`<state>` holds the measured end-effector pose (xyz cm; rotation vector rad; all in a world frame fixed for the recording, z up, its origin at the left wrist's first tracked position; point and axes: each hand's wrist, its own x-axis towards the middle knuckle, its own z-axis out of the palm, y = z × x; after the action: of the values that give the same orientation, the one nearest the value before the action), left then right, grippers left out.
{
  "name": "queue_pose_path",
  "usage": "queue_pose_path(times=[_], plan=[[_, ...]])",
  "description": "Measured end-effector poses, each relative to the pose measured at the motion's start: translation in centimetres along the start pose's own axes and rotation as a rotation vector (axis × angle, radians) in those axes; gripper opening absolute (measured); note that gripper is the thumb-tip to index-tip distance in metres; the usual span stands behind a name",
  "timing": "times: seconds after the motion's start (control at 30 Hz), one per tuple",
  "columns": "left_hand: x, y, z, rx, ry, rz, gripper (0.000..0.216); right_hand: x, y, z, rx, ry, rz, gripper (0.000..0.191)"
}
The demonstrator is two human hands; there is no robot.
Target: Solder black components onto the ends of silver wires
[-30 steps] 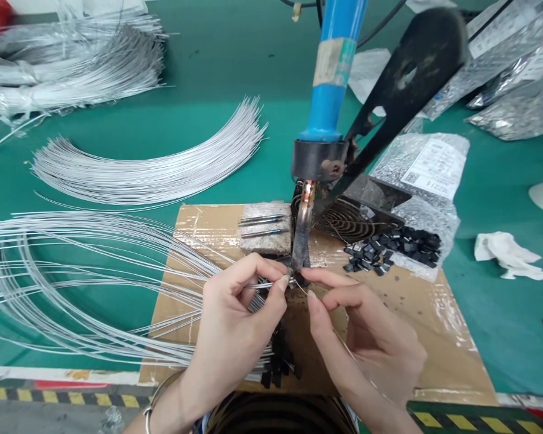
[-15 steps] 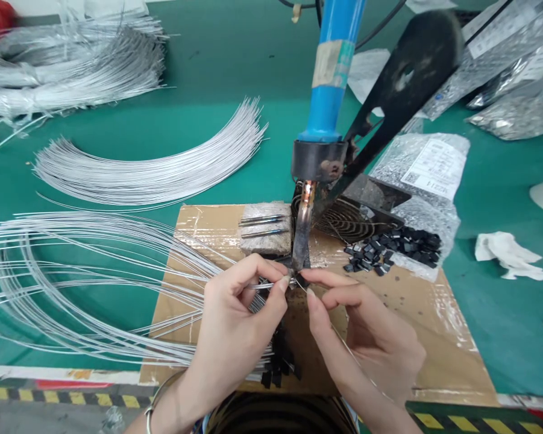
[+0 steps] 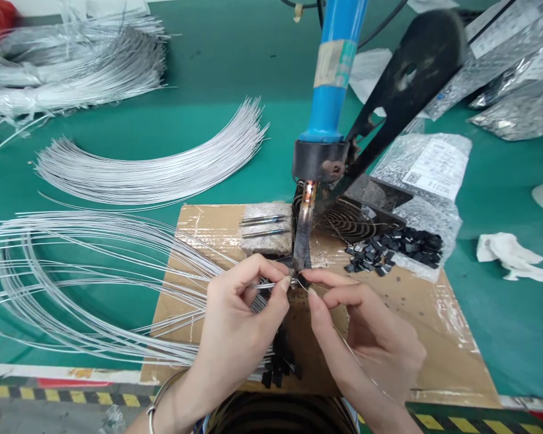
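A blue-handled soldering iron (image 3: 328, 111) hangs in a black stand arm, its tip (image 3: 303, 244) pointing down between my hands. My left hand (image 3: 241, 322) pinches a white wire close under the tip; the small part at the wire's end is mostly hidden by my fingertips. In my right hand (image 3: 368, 328), thumb and forefinger are closed on a thin solder wire (image 3: 353, 355), which trails down along the wrist and has its front end beside the tip. Loose white wires (image 3: 131, 337) run left from under my left hand, several with black pieces (image 3: 278, 364) at their near ends.
Cardboard (image 3: 438, 337) covers the green table (image 3: 199, 54) here. A grey block (image 3: 266, 235) with thin metal rods lies behind my left hand. Small black parts (image 3: 411, 244) spill from a plastic bag (image 3: 443, 163). A curved wire bundle (image 3: 149, 178) lies back left; crumpled tissue (image 3: 508, 253) right.
Both hands keep their grip by the iron's tip. The whole view has shifted very slightly; nothing else visibly differs.
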<state>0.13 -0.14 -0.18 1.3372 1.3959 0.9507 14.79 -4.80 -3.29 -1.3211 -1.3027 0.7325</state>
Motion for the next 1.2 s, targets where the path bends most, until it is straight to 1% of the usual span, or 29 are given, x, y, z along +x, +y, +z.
queue_pose_path(times=[0.2, 0.5, 0.7, 0.87, 0.97, 1.0, 1.07, 1.13, 1.2], plan=[[-0.1, 0.2, 0.1, -0.051, -0.003, 0.026, 0.018, -0.2, 0.3, 0.1, 0.015, 0.007, -0.003, 0.022], [-0.3, 0.2, 0.1, -0.049, -0.003, 0.040, 0.018, 0.0, -0.2, 0.4, 0.007, 0.029, 0.014, 0.020], [-0.2, 0.0, 0.0, -0.044, -0.004, 0.017, 0.017, -0.2, 0.5, 0.2, 0.038, 0.005, -0.002, 0.023], [-0.2, -0.2, 0.0, -0.040, -0.024, -0.024, 0.015, -0.3, 0.2, 0.2, 0.015, -0.003, 0.007, 0.020], [-0.4, -0.4, -0.3, -0.001, -0.021, -0.015, 0.016, -0.3, 0.1, 0.2, 0.037, -0.003, 0.040, 0.017], [-0.6, -0.6, -0.5, 0.039, -0.018, -0.011, 0.015, -0.3, 0.2, 0.0, 0.041, 0.013, 0.059, 0.017], [-0.8, -0.9, -1.1, 0.149, -0.008, -0.006, 0.015, -0.3, 0.6, -0.7, 0.030, 0.095, 0.103, 0.013], [-1.1, -1.5, -1.7, 0.239, -0.002, 0.013, 0.013, -0.1, 1.4, -2.1, -0.002, 0.227, 0.153, 0.010], [-1.4, -2.0, -2.4, 0.267, -0.003, 0.059, 0.010, 0.1, 2.4, -3.9, -0.016, 0.334, 0.208, 0.007]])
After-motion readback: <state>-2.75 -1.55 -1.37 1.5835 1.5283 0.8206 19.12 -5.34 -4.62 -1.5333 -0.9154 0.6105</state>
